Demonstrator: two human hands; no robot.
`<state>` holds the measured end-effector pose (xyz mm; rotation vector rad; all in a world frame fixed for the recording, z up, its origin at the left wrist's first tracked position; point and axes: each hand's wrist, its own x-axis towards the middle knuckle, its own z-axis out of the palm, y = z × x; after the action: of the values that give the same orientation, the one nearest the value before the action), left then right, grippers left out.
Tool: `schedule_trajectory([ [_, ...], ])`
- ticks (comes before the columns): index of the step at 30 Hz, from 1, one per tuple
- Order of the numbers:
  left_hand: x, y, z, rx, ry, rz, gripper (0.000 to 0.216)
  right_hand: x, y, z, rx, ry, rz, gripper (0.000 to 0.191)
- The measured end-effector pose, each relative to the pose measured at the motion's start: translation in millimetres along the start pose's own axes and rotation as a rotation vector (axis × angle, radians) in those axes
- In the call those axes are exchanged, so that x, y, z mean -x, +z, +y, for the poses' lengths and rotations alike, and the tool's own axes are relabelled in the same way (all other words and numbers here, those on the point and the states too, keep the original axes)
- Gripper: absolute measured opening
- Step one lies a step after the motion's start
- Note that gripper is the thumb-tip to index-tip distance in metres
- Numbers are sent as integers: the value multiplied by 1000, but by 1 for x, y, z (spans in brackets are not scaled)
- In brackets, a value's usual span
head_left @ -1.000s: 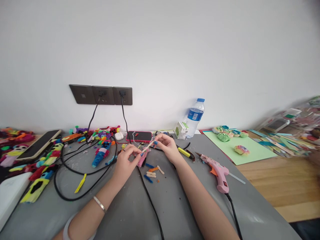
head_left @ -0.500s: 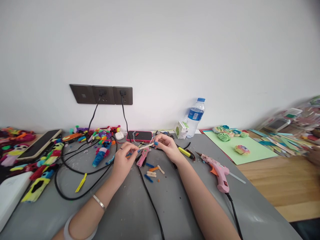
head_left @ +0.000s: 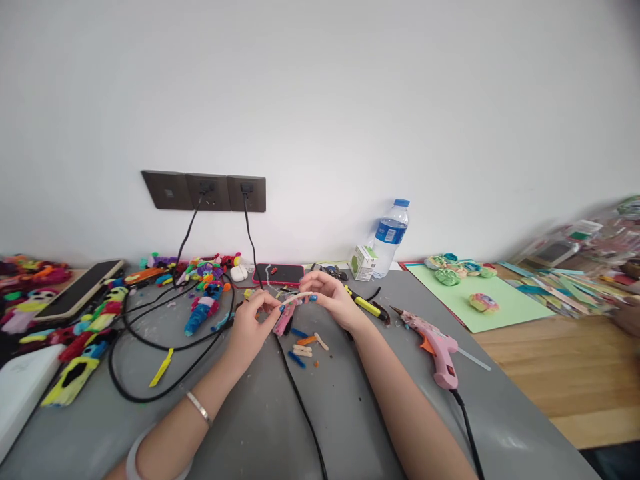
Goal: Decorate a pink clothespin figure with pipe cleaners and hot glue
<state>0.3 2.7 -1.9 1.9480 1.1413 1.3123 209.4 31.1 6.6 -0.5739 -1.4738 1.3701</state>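
A short cream pipe cleaner (head_left: 295,299) is stretched between my two hands, bowed slightly upward. My left hand (head_left: 259,319) pinches its left end between thumb and forefinger. At the other end, my right hand (head_left: 334,301) grips it with blue-nailed thumb and finger. Under and behind the hands lies a pink hot glue gun-like or plier-like tool (head_left: 284,323), partly hidden. Cut pipe cleaner pieces (head_left: 303,350) in cream, orange and blue lie on the grey table just below. A pink glue gun (head_left: 440,350) rests to the right, a clear glue stick poking from its back.
Black cables (head_left: 145,399) loop across the left side. Pipe cleaner figures (head_left: 80,373), a phone (head_left: 80,290) and a white box (head_left: 25,393) are at left. A water bottle (head_left: 391,240) leans near the wall. Green paper (head_left: 505,307) with paper flowers lies right, near another person's hand (head_left: 627,313).
My hands have drawn slightly closer together, and the pipe cleaner between them has gone from nearly straight to a gentle arch. My right fingers have shifted down a little.
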Motion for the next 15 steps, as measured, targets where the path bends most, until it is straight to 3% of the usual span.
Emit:
schedule_trajectory([
  [4,0,3,-2,7,-9,-3,10,0,6,-1,0,-1,-46,42],
  [9,1,3,-1,-56,37,-66,10,-1,10,-2,61,56,-13,25],
  [15,8,8,-4,-336,190,-242,20,-4,6,4,64,-7,167,28],
])
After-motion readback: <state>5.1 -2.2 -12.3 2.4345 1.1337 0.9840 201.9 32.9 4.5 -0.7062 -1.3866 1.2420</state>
